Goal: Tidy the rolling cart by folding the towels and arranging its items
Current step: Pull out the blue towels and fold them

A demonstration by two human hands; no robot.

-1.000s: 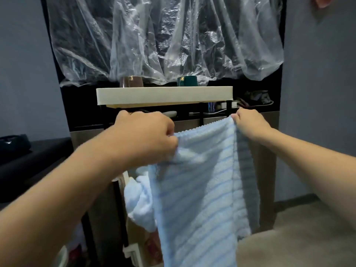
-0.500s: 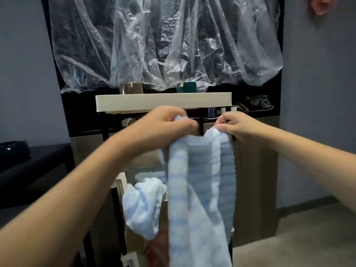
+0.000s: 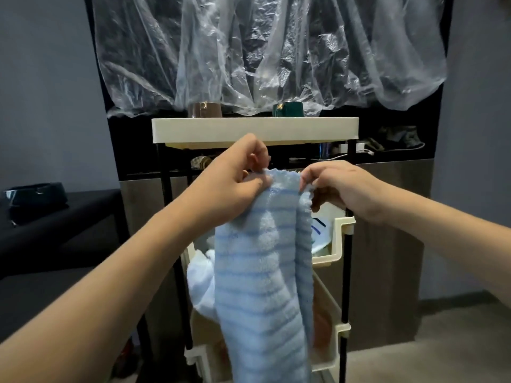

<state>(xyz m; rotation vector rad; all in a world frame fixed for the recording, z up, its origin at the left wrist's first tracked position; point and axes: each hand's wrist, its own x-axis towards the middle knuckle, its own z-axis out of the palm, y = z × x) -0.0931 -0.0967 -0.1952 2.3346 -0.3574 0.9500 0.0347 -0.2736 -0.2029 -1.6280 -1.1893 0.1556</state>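
A light blue striped towel (image 3: 265, 286) hangs folded lengthwise in front of the cream rolling cart (image 3: 254, 129). My left hand (image 3: 235, 181) pinches its top left edge and my right hand (image 3: 334, 186) pinches its top right edge, the two hands close together. A second pale blue towel (image 3: 200, 283) spills out of the cart's middle tray, partly hidden behind the held towel. A brown mug (image 3: 204, 109) and a dark green mug (image 3: 287, 109) stand on the cart's top tray.
The cart's black posts (image 3: 347, 272) and lower cream trays (image 3: 338, 239) hold more items, mostly hidden. Clear plastic sheeting (image 3: 262, 51) hangs over a dark shelf behind. A dark bowl (image 3: 36, 192) sits on a black surface at left. Grey floor lies at right.
My hands came together, bringing the towel's two top corners close, so the spread towel now hangs folded lengthwise. The view has tilted down, showing more of the cart's lower trays.
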